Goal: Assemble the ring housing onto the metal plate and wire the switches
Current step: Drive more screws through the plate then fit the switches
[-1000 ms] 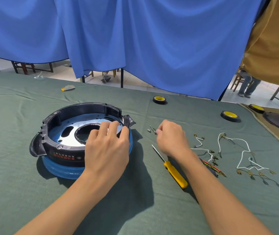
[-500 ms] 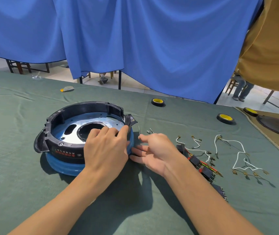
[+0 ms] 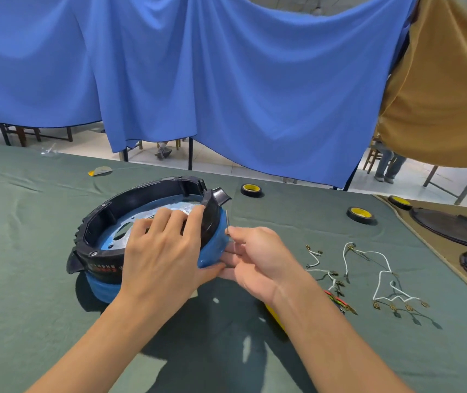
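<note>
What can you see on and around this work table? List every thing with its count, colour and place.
cloth: one, green, covering the work surface
ring housing: one, black, around the metal plate
metal plate: one, silvery-blue, inside the housing
thin pin: one, silver, beside the housing
wires: several, white, right of the hands
tape rolls: three, black and yellow, beyond the wires
lids: two, black, far right edge
curtain: one, blue, behind
left hand: one, gripping the housing's rim
right hand: one, fingers pinching the thin pin
</note>
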`<state>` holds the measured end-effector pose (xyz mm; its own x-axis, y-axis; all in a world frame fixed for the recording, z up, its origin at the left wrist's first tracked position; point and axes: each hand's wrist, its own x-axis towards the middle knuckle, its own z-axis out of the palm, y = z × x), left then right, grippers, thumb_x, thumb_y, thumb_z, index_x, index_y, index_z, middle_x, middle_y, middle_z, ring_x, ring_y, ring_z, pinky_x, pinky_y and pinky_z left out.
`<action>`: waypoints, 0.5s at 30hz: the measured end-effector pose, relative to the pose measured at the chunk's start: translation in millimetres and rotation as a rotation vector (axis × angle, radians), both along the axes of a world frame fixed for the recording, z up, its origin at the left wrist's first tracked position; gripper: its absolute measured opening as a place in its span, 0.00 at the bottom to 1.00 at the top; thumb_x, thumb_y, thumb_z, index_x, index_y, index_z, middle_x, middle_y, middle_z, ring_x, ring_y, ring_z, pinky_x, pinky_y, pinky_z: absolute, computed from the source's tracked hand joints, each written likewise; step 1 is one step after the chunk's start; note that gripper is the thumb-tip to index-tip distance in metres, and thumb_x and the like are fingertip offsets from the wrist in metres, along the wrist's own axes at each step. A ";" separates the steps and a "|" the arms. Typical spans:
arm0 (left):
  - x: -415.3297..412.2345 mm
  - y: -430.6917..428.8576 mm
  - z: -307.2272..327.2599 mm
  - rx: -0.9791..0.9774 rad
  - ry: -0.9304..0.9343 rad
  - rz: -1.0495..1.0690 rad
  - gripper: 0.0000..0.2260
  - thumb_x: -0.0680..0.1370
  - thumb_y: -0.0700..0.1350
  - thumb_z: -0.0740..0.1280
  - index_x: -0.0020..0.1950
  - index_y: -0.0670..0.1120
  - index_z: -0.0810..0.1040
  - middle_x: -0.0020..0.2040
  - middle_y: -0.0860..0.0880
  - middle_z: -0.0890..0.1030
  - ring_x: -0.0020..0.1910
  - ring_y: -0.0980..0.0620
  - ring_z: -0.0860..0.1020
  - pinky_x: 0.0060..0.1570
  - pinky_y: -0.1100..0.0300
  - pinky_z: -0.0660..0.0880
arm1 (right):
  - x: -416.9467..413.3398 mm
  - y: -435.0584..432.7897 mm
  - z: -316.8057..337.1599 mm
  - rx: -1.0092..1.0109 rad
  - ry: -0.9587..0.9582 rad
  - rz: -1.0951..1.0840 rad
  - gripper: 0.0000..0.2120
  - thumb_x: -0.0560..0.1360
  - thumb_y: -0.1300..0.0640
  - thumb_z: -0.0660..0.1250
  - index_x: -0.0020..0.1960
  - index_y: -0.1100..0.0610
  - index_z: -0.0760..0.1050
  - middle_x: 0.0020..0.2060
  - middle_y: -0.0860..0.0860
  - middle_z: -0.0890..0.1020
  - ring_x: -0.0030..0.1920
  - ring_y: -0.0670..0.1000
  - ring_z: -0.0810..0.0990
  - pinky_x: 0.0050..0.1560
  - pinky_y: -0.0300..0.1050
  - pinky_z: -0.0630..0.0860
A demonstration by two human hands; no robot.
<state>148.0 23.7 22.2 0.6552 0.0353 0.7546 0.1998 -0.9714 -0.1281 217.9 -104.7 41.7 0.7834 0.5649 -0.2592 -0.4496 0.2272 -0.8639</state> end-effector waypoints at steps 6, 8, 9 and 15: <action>-0.5 -3.4 6.1 -0.008 -0.005 0.040 0.37 0.58 0.54 0.77 0.62 0.37 0.75 0.41 0.42 0.78 0.41 0.39 0.76 0.39 0.48 0.71 | -1.9 -7.3 12.6 0.079 -0.173 0.031 0.14 0.82 0.64 0.53 0.57 0.67 0.76 0.52 0.64 0.83 0.53 0.61 0.83 0.54 0.56 0.80; 0.5 -6.3 13.3 -0.056 -0.042 0.040 0.37 0.57 0.53 0.78 0.62 0.36 0.77 0.39 0.42 0.77 0.39 0.39 0.76 0.36 0.49 0.72 | -3.9 -7.9 19.8 0.098 -0.215 0.010 0.13 0.82 0.65 0.53 0.58 0.70 0.74 0.53 0.66 0.82 0.54 0.63 0.82 0.57 0.58 0.79; 0.7 -6.8 18.1 -0.091 -0.062 0.036 0.37 0.57 0.52 0.79 0.61 0.36 0.77 0.39 0.42 0.77 0.39 0.39 0.76 0.35 0.50 0.72 | -4.1 -8.7 24.2 0.113 -0.222 -0.019 0.11 0.82 0.66 0.54 0.56 0.70 0.73 0.53 0.67 0.82 0.54 0.63 0.83 0.57 0.58 0.79; -3.4 3.2 57.4 -0.541 -0.160 0.031 0.40 0.59 0.58 0.75 0.69 0.46 0.71 0.47 0.46 0.78 0.50 0.41 0.75 0.38 0.52 0.65 | -0.3 -31.5 34.4 -0.111 -0.389 -0.237 0.05 0.83 0.63 0.56 0.50 0.60 0.69 0.43 0.58 0.85 0.43 0.53 0.85 0.46 0.45 0.81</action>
